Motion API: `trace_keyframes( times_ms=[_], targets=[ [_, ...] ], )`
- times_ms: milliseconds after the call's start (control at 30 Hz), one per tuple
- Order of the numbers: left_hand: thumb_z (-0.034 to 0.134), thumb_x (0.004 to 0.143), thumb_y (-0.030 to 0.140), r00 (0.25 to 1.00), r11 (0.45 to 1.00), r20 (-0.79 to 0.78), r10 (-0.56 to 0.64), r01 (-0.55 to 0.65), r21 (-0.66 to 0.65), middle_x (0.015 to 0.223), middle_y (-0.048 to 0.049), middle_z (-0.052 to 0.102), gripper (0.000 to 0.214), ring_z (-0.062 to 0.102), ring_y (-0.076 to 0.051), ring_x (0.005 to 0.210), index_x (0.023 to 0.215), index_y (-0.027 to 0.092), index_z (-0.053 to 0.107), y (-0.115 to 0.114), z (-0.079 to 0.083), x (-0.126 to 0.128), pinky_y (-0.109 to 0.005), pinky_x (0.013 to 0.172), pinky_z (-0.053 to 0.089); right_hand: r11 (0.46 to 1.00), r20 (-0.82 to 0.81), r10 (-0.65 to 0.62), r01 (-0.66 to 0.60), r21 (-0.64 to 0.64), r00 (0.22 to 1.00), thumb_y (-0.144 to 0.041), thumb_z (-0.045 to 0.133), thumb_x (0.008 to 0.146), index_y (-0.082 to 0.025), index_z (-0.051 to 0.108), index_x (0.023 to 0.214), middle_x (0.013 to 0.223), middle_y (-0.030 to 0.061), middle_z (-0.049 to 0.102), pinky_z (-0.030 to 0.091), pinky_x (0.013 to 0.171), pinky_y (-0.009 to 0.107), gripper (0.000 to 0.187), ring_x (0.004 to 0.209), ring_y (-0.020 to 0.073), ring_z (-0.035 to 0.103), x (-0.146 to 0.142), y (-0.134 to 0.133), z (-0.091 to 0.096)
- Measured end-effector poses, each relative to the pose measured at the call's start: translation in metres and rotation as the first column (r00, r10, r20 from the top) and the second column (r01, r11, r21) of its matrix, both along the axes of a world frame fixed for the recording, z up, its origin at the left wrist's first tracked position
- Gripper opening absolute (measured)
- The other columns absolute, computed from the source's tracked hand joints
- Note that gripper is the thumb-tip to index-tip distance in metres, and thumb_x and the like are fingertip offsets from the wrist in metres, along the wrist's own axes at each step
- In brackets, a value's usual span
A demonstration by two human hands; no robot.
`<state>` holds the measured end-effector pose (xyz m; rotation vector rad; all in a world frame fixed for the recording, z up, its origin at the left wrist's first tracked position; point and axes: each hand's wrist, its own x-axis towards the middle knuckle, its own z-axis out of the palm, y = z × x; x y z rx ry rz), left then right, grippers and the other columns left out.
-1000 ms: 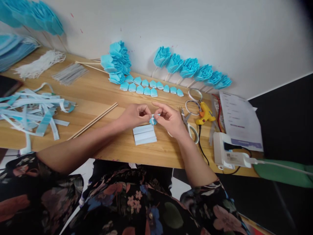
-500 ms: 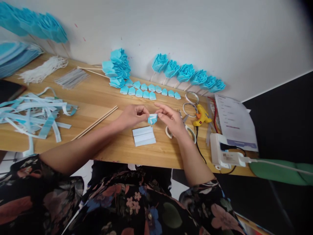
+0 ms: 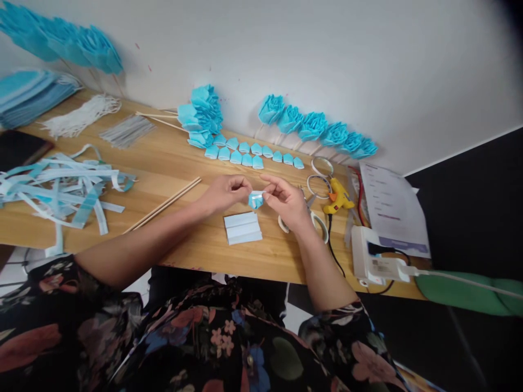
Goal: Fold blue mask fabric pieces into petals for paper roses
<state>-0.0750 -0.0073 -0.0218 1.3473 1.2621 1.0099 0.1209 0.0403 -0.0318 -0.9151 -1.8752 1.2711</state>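
Nearest is a flat, pleated pale sheet (image 3: 243, 228) on the smooth wood-grain table (image 3: 200, 247). Just beyond, a small folded blue piece (image 3: 256, 201) is up between both hands, left grip (image 3: 224, 193) and right grip (image 3: 288, 202) each pinched tight on a corner. Farther back: pointy little petals (image 3: 236, 157), then super crinkly roses (image 3: 312, 127).
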Motion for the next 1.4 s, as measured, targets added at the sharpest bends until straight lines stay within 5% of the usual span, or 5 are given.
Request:
trace_keyframes(
  times_ms=[333,733,1400],
  targets=[
    [0.062,0.077,0.028,0.994,0.998,-0.096,-0.045,0.05,0.044,0.066,0.0013,0.059,0.014,0.049,-0.01,0.06,0.071,0.016,0.059,0.0003,-0.0035,0.0059,-0.023,0.058,0.037,0.993,0.086,-0.006,-0.005,0.121,0.996,-0.02,0.062,0.081,-0.024,0.068,0.122,0.081,-0.0013,0.069,0.053,0.081,0.031,0.041,0.076,0.0134,0.065,-0.0048,-0.0079,-0.0005],
    [0.058,0.084,0.036,0.991,0.993,-0.086,-0.101,0.106,0.049,0.077,-0.0015,0.067,0.022,0.058,-0.013,0.071,0.082,0.015,0.065,-0.0012,0.0007,0.0007,-0.025,0.067,0.044,0.996,0.056,0.009,-0.014,0.089,0.998,-0.021,0.061,0.082,-0.025,0.064,0.128,0.082,-0.0016,0.069,0.053,0.081,0.031,0.046,0.077,0.0136,0.065,-0.0003,-0.0079,0.0065],
    [0.063,0.076,0.029,0.999,0.999,-0.042,-0.024,0.026,0.026,0.071,-0.0003,0.064,0.014,0.054,-0.01,0.065,0.075,0.015,0.063,-0.0018,0.0014,0.0034,-0.023,0.062,0.041,0.99,0.028,-0.011,0.007,0.138,1.0,-0.022,0.062,0.083,-0.024,0.068,0.12,0.08,-0.0018,0.066,0.054,0.079,0.03,0.038,0.075,0.0124,0.062,-0.0022,-0.0075,0.0026]
  ],
)
